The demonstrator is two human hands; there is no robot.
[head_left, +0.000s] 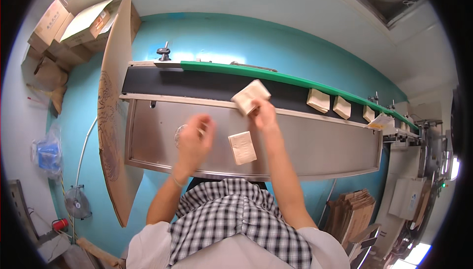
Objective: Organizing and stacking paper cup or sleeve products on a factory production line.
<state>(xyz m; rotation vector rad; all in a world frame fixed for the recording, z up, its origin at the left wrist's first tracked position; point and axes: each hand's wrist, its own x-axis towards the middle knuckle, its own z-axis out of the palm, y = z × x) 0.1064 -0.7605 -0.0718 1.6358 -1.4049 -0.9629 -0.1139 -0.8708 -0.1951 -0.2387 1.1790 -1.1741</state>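
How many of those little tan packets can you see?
5 for sure: one packet in the right hand at, one lying on the steel table at, three on the black belt. More may sit farther right, too small to tell.

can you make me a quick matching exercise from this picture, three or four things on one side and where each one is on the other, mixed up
Things:
1. pale packet in the right hand
2. pale packet lying flat
3. cardboard sheet
4. small fan

Places:
A. on the floor at lower left
B. on the steel table between the two hands
C. lifted at the edge of the black belt
D. standing on edge at the table's left end

Pairs: 1-C, 2-B, 3-D, 4-A
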